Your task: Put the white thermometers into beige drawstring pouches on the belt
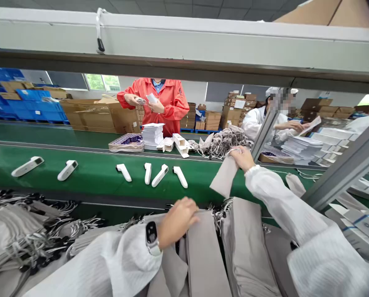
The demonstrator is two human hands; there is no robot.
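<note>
Head view here, and the biggest thing is the pale overhead beam (184,39) running right across the top. Under that there's the long green belt (94,185), also going side to side. Up close it's all stacked grey pouches (206,255) with white cords and black toggles, the left ones kinda messy. Across the belt there's a big open carton (98,115), a person in red (169,107) holding small items, and off to the right a person in white (255,119) with a paper.

The held pouch (224,175) hangs tilted over the belt from the right hand (242,157), whose thumb and fingers are pinching its top end. It's right by a tangled pouch heap (221,142) on the far side. The left hand (176,222) is over the near stacks, fingers bent forward and pretty blurry, so I can't tell if they're pinching or even touching a pouch.

Then a paper stack (152,135) with opened white boxes (180,144) beside it. Smaller still, six white handheld gadgets (159,175) lie spread along the belt, left of the held pouch. Smallest is the dark-faced watch (151,233) on the left wrist.
</note>
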